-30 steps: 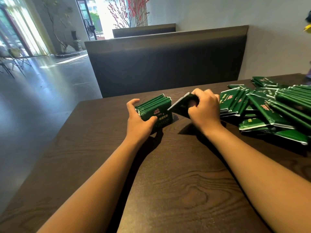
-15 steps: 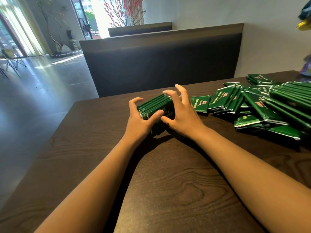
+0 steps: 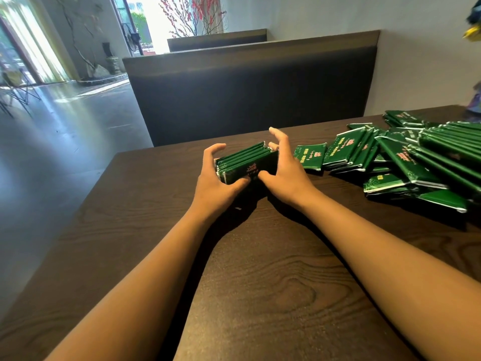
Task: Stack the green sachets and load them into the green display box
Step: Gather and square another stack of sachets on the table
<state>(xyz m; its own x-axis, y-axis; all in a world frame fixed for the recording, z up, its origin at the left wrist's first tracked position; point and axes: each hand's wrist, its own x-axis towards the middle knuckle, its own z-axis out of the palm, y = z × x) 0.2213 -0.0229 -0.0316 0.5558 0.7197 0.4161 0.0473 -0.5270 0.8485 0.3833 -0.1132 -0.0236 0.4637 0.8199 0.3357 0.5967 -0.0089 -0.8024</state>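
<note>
A stack of several green sachets (image 3: 247,162) stands on edge on the dark wooden table (image 3: 260,282), held between both hands. My left hand (image 3: 216,183) grips its left end, thumb on the near face and fingers curled over the far side. My right hand (image 3: 286,175) holds the right end with its thumb on the near face; its upper fingers are spread above the stack. A single sachet (image 3: 309,157) lies flat just right of my right hand. A large loose pile of green sachets (image 3: 416,157) covers the table's right side. No green display box is in view.
A dark padded bench back (image 3: 247,87) runs behind the table's far edge. The table's left edge drops to a glossy floor (image 3: 52,139). A colourful object (image 3: 476,102) sits at the far right edge of the table.
One second ago my right hand held a separate sachet beside the stack. It has set that sachet against the stack, and both hands now hold the stack from either end.
</note>
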